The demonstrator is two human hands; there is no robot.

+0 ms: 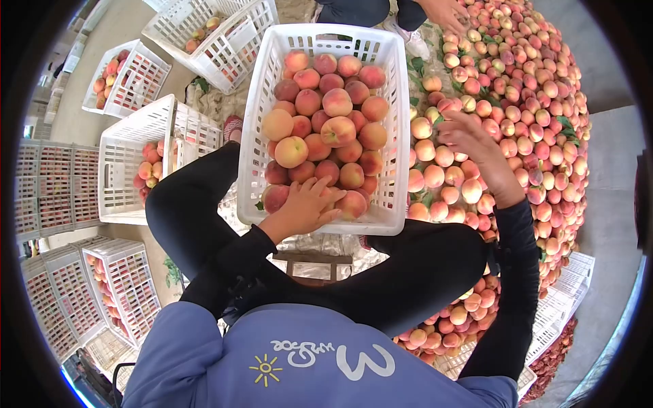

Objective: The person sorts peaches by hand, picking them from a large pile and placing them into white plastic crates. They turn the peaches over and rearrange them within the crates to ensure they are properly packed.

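Observation:
A white plastic crate [249, 129] stands between my knees, holding many red and yellow peaches [337, 102]. My left hand [304, 206] lies over the peaches at the crate's near end, its fingers stretched and apart, resting on the fruit without gripping any. On the right, my right hand [476, 143] is over a large heap of loose peaches [537, 126]. Its fingers are bent but apart, and I see no peach held in them. Part of its palm side is hidden from view.
At the far edge of the heap is another person's hand [445, 12]. Partly filled white crates stand to the left, including a near crate [112, 170] and a far crate [235, 51]. Stacked crates [54, 183] line the left side. Green leaves [568, 129] lie among the heap.

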